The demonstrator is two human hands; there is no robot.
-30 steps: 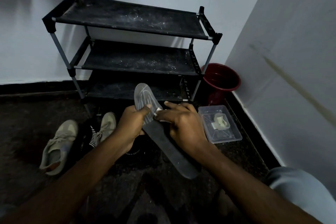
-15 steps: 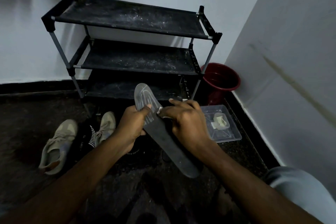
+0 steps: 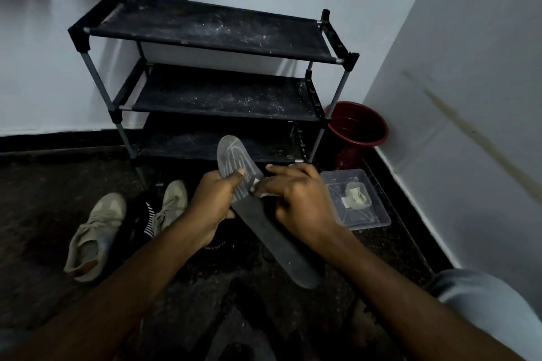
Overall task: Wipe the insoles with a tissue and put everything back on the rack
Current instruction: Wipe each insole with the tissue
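A long dark insole (image 3: 272,231) with a pale grey patterned toe end is held up slantwise over the floor. My left hand (image 3: 214,199) grips it near the toe end, thumb on top. My right hand (image 3: 296,199) pinches a small white tissue (image 3: 256,184) against the insole's middle; most of the tissue is hidden under the fingers. Behind stands the black three-shelf rack (image 3: 217,35), all shelves bare and dusty. Two beige sneakers (image 3: 93,231) lie on the floor to the left, with dark striped fabric (image 3: 140,223) between them.
A clear plastic box (image 3: 369,220) with a small folded item inside sits on the floor at the right. A dark red bucket (image 3: 356,129) stands in the corner beside the rack. White walls close in behind and on the right. The floor is dark speckled stone.
My right hand has shifted slightly along the insole near the toe end with the tissue. The left hand and insole have held nearly still.
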